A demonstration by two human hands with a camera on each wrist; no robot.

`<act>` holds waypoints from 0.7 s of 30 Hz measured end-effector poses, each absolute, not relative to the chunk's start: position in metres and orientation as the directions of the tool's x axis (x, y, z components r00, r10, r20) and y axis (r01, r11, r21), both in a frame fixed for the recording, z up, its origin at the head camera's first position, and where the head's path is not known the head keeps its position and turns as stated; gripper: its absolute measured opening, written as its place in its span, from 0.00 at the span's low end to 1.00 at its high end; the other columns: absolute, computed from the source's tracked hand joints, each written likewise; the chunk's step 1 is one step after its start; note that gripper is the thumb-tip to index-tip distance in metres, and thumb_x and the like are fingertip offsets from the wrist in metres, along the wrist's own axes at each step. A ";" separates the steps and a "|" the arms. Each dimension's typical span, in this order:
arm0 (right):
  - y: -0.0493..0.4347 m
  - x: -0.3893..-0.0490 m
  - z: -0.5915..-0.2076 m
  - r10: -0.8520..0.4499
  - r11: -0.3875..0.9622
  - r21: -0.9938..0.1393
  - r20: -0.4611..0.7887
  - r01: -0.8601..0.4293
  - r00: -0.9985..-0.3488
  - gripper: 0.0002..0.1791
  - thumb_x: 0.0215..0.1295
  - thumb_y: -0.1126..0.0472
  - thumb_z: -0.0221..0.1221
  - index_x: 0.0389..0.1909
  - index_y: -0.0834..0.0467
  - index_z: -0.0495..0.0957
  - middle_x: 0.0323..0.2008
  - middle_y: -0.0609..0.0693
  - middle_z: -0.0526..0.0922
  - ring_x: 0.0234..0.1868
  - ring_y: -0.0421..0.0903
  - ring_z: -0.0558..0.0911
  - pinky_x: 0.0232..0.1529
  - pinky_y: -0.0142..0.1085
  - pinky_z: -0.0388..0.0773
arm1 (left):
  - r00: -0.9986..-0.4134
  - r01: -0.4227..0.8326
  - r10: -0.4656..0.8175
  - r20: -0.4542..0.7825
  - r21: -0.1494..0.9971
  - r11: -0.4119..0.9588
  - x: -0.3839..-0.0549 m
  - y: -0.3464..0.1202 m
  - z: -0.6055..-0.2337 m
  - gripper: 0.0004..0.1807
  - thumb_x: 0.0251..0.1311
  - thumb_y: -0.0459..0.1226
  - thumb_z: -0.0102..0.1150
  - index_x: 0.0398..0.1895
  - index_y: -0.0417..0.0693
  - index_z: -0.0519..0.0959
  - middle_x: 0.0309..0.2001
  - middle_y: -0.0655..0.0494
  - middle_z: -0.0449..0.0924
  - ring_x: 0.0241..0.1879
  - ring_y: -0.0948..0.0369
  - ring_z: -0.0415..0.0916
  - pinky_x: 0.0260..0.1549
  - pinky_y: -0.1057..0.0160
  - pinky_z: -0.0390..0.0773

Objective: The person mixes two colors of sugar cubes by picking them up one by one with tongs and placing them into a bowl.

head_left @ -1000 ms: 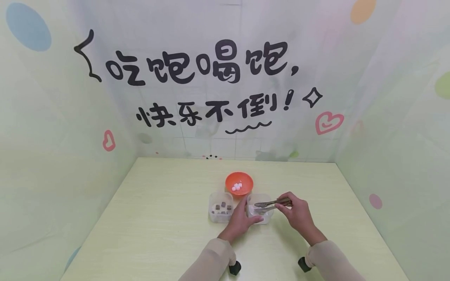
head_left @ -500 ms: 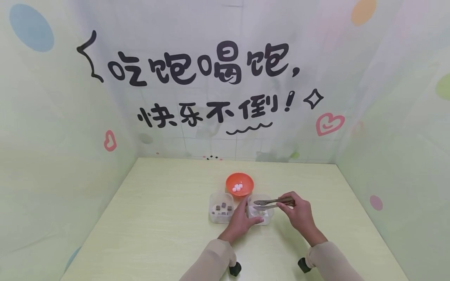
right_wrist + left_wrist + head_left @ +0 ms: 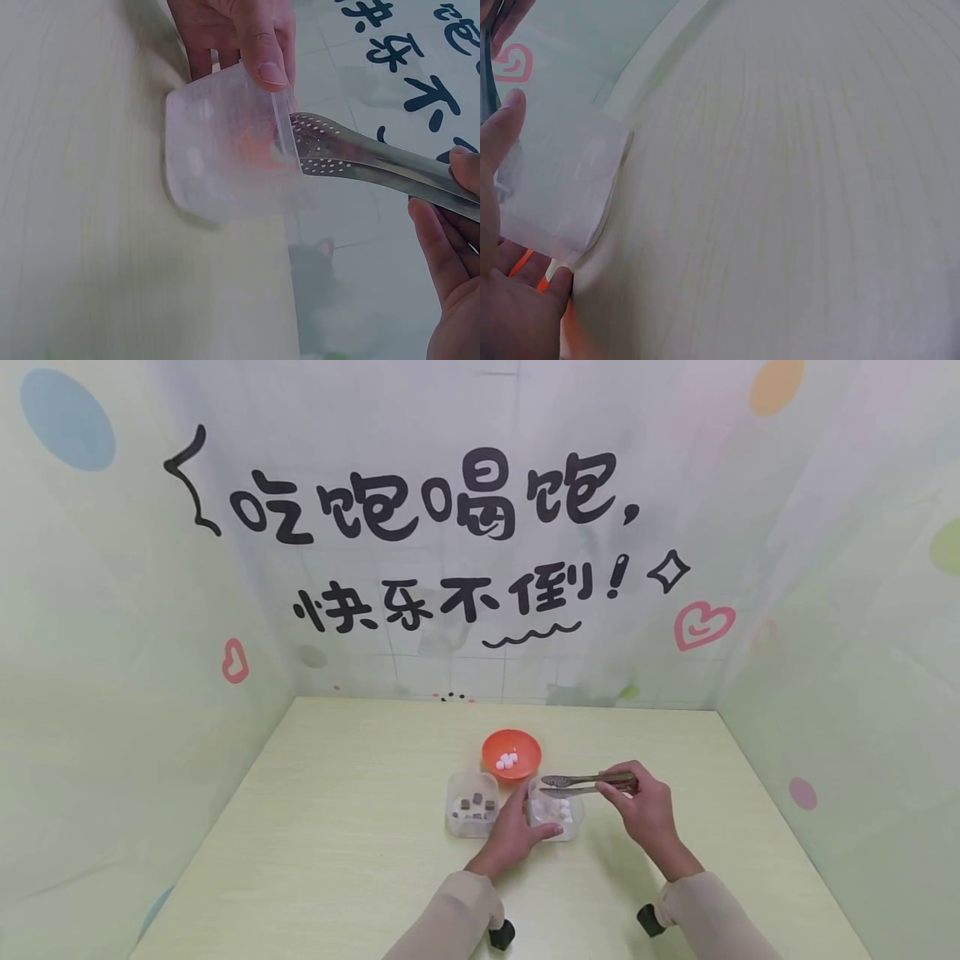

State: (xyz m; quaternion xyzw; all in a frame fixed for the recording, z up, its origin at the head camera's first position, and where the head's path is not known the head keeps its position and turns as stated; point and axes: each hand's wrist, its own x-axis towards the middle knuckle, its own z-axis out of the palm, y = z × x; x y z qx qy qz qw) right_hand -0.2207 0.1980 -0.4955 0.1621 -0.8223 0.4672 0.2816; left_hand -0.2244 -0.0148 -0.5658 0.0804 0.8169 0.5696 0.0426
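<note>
My left hand (image 3: 512,831) holds a clear plastic container (image 3: 573,831) by its left side, thumb at the front rim. White marshmallows (image 3: 565,811) lie in it. Metal tongs (image 3: 581,781) are pinched in my right hand (image 3: 647,806), their arms apart. In the right wrist view the perforated tips of the tongs (image 3: 322,135) are right at the container's mouth, with no marshmallow seen between them. An orange bowl (image 3: 528,746) behind the containers has several white marshmallows (image 3: 506,761) in it.
Left of my left hand stands a second clear container (image 3: 454,827) with several brown cubes (image 3: 477,798) inside. The pale wooden table (image 3: 337,827) is bounded by a printed curtain (image 3: 360,668) at the back and sides.
My right hand has raised the tongs from inside the container to about its rim, moving slightly right. The marshmallows in the container now show more. My left hand stays put.
</note>
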 end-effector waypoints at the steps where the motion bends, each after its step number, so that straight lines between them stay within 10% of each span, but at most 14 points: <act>1: 0.198 -0.221 -0.495 0.002 0.506 -0.681 0.615 -0.529 -0.789 0.15 0.46 0.74 0.72 0.34 0.62 0.80 0.29 0.51 0.86 0.29 0.34 0.82 0.35 0.18 0.77 | -0.984 0.084 0.179 0.024 0.938 0.337 -0.224 -0.015 -0.566 0.52 0.49 0.44 0.75 0.76 0.53 0.55 0.70 0.52 0.62 0.66 0.51 0.62 0.65 0.46 0.63; 21: 0.196 -0.223 -0.484 0.046 0.482 -0.711 0.604 -0.511 -0.796 0.12 0.49 0.72 0.71 0.35 0.62 0.80 0.30 0.54 0.87 0.28 0.31 0.81 0.36 0.17 0.75 | -0.983 0.063 0.184 -0.003 0.934 0.352 -0.224 -0.015 -0.567 0.53 0.48 0.46 0.75 0.76 0.58 0.54 0.72 0.56 0.59 0.70 0.53 0.57 0.66 0.49 0.61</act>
